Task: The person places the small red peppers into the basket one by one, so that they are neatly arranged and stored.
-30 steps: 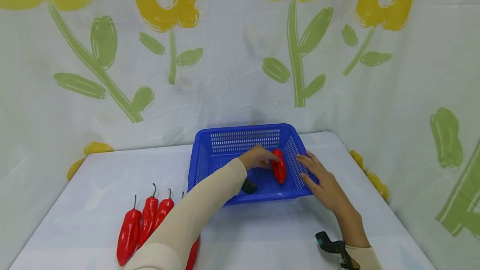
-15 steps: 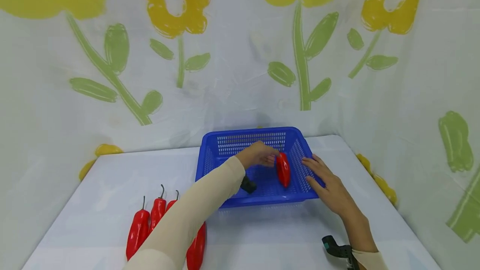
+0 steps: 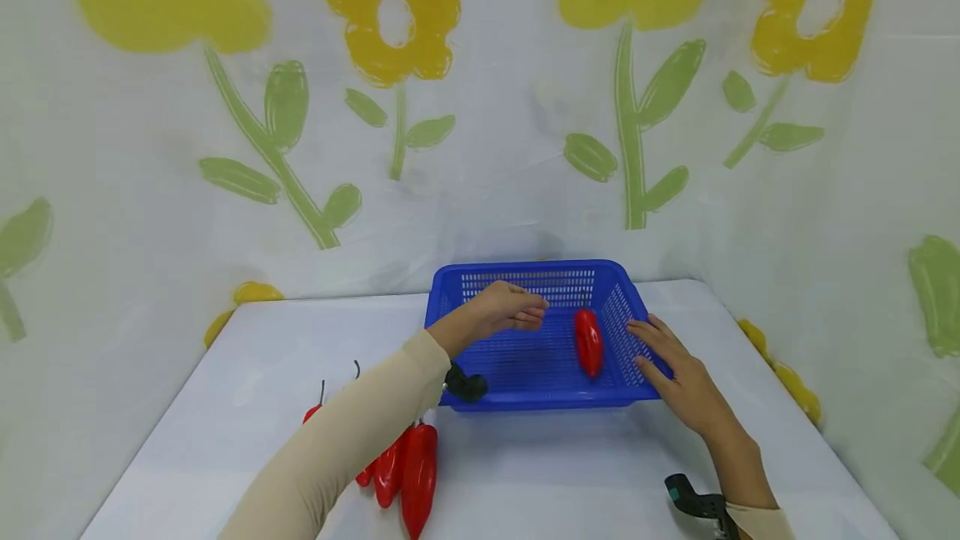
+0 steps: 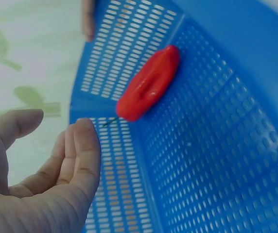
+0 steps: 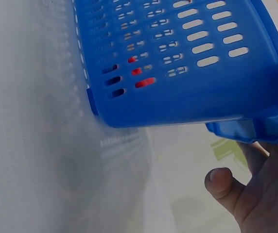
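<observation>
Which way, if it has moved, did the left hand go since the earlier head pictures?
Yes, to the left: judged against the blue basket in the head view, the left hand has moved away from the red pepper.

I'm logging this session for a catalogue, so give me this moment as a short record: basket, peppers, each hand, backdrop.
Basket: blue, perforated, on the white table
In basket: one red pepper, near the right wall
Outside basket: several red peppers, on the table, partly hidden by the left sleeve; count unclear
Left hand: over the basket, holding nothing, apart from the pepper
Right hand: at the basket's right rim
Backdrop: flower-print cloth
</observation>
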